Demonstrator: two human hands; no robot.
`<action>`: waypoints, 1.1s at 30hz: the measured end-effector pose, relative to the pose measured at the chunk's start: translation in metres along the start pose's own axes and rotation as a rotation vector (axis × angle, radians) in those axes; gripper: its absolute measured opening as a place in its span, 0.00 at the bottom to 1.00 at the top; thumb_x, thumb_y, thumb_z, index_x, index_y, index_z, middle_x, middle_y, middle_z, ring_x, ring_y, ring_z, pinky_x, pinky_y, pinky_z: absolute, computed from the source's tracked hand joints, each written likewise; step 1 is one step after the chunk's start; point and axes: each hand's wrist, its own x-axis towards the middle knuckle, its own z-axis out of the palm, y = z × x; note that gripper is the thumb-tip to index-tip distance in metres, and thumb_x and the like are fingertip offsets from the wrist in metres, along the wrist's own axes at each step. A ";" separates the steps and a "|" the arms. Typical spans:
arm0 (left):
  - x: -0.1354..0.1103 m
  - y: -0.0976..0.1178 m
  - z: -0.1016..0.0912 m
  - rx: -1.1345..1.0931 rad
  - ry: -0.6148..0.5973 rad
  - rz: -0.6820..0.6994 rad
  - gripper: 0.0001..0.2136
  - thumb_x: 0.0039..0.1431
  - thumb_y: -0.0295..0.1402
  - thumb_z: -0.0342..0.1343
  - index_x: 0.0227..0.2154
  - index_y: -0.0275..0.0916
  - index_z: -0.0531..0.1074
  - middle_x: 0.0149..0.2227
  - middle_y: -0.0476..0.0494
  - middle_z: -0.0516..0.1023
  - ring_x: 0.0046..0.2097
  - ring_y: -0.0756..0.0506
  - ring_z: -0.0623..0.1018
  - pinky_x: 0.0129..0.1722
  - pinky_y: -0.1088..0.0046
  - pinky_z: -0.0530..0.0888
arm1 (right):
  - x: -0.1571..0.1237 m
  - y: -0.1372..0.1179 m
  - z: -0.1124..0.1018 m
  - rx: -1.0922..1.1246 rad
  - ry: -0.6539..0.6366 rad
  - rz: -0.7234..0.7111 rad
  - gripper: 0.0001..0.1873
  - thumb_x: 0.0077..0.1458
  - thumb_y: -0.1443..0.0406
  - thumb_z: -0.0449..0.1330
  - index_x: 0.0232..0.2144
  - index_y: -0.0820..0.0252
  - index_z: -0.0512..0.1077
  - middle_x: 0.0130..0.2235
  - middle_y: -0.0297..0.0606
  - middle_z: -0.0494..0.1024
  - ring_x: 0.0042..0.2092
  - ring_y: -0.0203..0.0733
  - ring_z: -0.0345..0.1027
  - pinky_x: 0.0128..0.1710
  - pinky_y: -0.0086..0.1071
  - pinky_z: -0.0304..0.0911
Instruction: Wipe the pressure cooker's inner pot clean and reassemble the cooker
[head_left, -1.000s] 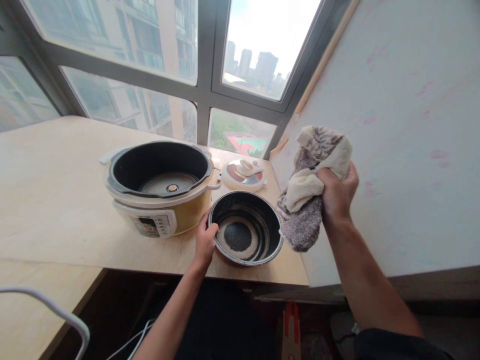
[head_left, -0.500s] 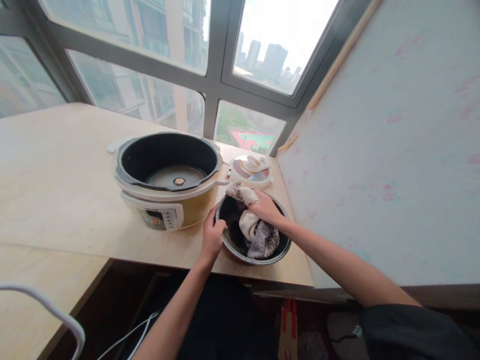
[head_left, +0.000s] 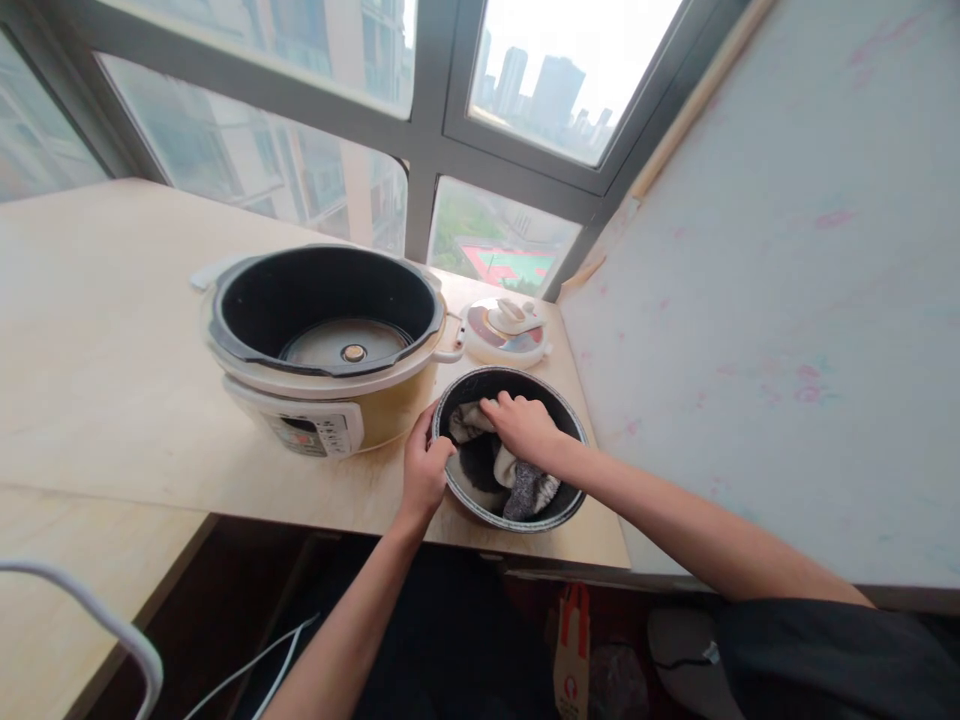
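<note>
My left hand (head_left: 427, 465) grips the near-left rim of a dark inner pot (head_left: 480, 478), thumb over the edge. Inside the pot, my right hand (head_left: 523, 425) is closed on a grey-and-white cloth (head_left: 531, 490), pressing a part of it against the far-left inner wall. The rest of the cloth lies bunched at the pot's right side, and some of it is hidden beneath my hand. To the left stands the cream and gold pressure cooker body (head_left: 330, 390), uncovered, with a dark interior and a round metal button at its bottom.
Behind the pot, the cooker's lid (head_left: 506, 330) lies on the wooden counter (head_left: 112, 370). A window (head_left: 495, 235) rises at the back and a patterned wall (head_left: 750, 330) on the right. White cable (head_left: 97, 610) and a paper bag (head_left: 572, 650) are below.
My right hand has lowered the cloth from near the far rim down into the pot, against its inner wall. My left hand keeps its hold on the rim.
</note>
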 end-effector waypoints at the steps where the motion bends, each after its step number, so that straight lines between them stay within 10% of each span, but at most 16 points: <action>1: 0.000 0.000 0.000 -0.008 -0.003 0.000 0.25 0.45 0.29 0.53 0.49 0.37 0.77 0.51 0.42 0.81 0.53 0.38 0.76 0.58 0.64 0.69 | 0.001 0.000 -0.001 0.022 -0.022 0.020 0.21 0.66 0.69 0.50 0.60 0.58 0.67 0.52 0.55 0.75 0.48 0.59 0.76 0.41 0.44 0.71; 7: -0.001 -0.002 0.000 -0.040 -0.001 -0.026 0.25 0.47 0.31 0.55 0.50 0.36 0.77 0.52 0.40 0.81 0.55 0.37 0.77 0.60 0.62 0.69 | -0.003 -0.009 -0.011 0.058 -0.156 0.157 0.51 0.53 0.50 0.70 0.71 0.58 0.55 0.58 0.64 0.72 0.53 0.72 0.73 0.43 0.64 0.70; 11: -0.003 -0.003 -0.001 -0.029 -0.006 -0.024 0.22 0.53 0.35 0.56 0.52 0.37 0.77 0.54 0.40 0.80 0.57 0.36 0.77 0.61 0.61 0.69 | 0.002 -0.015 -0.009 0.128 -0.247 0.110 0.62 0.42 0.48 0.76 0.71 0.62 0.54 0.53 0.64 0.77 0.52 0.69 0.75 0.46 0.58 0.72; 20: -0.008 -0.004 0.002 -0.077 0.003 -0.019 0.21 0.58 0.36 0.56 0.54 0.37 0.76 0.57 0.39 0.78 0.62 0.36 0.74 0.65 0.59 0.66 | 0.025 -0.012 0.011 0.326 -0.168 0.043 0.24 0.56 0.56 0.64 0.54 0.58 0.72 0.52 0.53 0.80 0.50 0.60 0.78 0.46 0.44 0.71; 33: -0.010 -0.018 0.003 -0.094 0.003 0.045 0.20 0.66 0.38 0.52 0.56 0.38 0.74 0.60 0.39 0.76 0.63 0.37 0.72 0.66 0.60 0.63 | 0.024 -0.023 0.008 1.521 -0.196 0.142 0.22 0.39 0.72 0.60 0.41 0.58 0.73 0.31 0.30 0.75 0.29 0.37 0.68 0.25 0.27 0.61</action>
